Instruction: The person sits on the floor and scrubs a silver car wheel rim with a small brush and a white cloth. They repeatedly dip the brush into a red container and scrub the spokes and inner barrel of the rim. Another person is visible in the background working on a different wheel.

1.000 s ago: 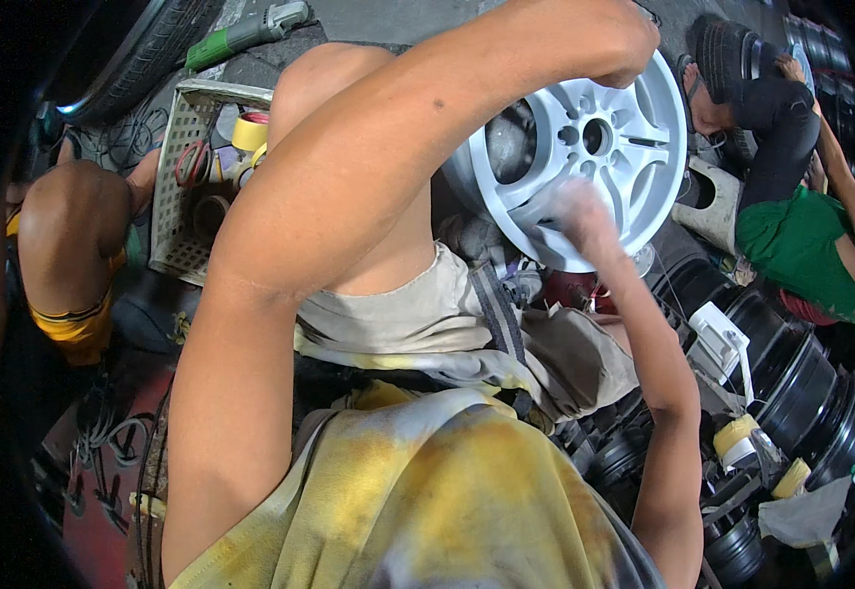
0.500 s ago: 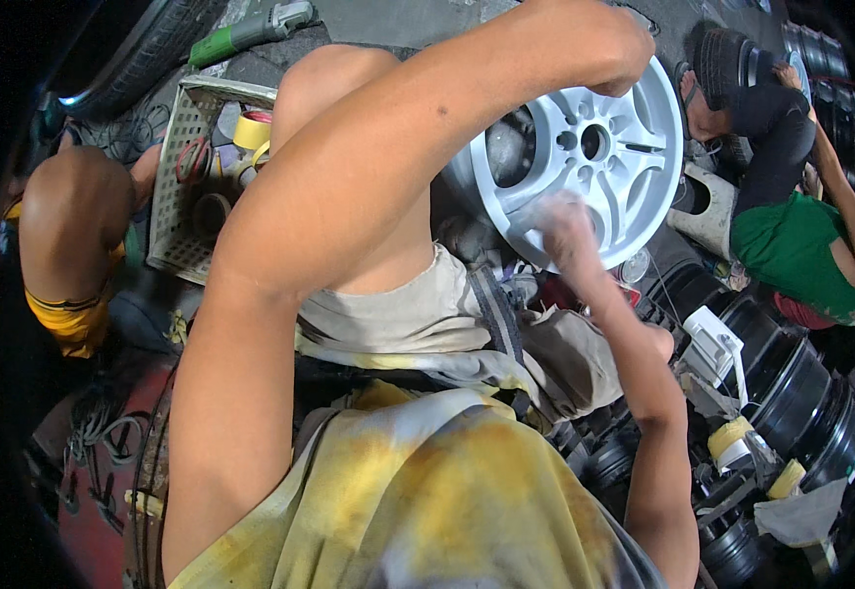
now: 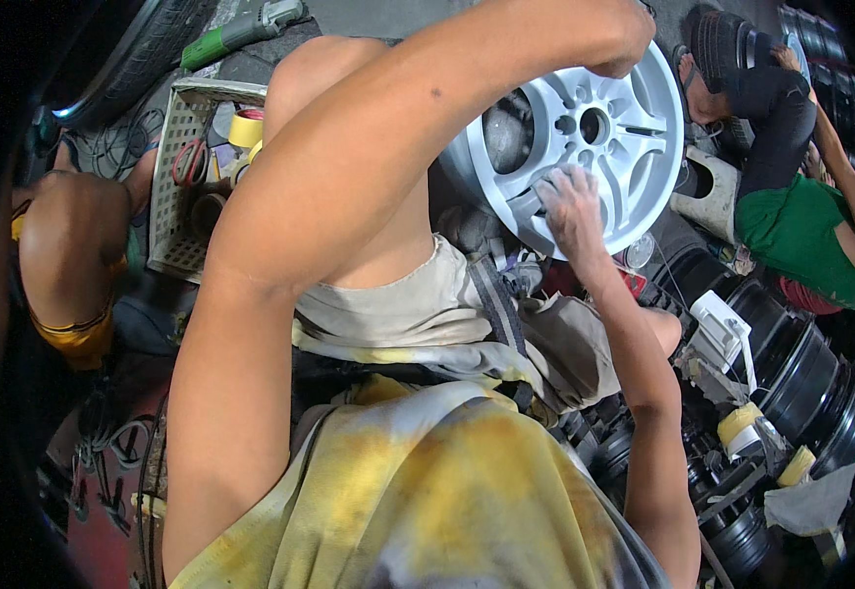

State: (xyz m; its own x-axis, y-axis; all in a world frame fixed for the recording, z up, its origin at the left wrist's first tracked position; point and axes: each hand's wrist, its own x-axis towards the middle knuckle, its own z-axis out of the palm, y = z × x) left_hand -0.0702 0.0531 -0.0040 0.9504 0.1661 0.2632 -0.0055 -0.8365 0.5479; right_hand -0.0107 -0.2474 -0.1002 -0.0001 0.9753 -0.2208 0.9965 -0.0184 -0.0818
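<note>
A silver-grey alloy wheel [image 3: 616,139] leans in front of my knees, its spoked face toward me. My left hand [image 3: 626,41] is curled over the wheel's upper edge; its fingertips are mostly hidden. Low on the same wheel, my right hand [image 3: 575,204] presses against a spoke, with pale dust on its fingers. A small dark grey patch [image 3: 524,204] shows beside those fingertips; I cannot tell whether it is a pad in the hand or part of the wheel.
To the left stands a plastic basket [image 3: 164,187] holding tape rolls and red-handled scissors [image 3: 190,162]. A green angle grinder [image 3: 236,37] lies beyond. One person's knee [image 3: 79,245] is at far left; a person in green [image 3: 810,236] crouches right. Black wheel rims [image 3: 801,383] line the right side.
My right hand, blurred before, has shifted slightly up along the lower spoke and shows sharply now. My left hand stays on the wheel's upper edge. The whole view has shifted slightly.
</note>
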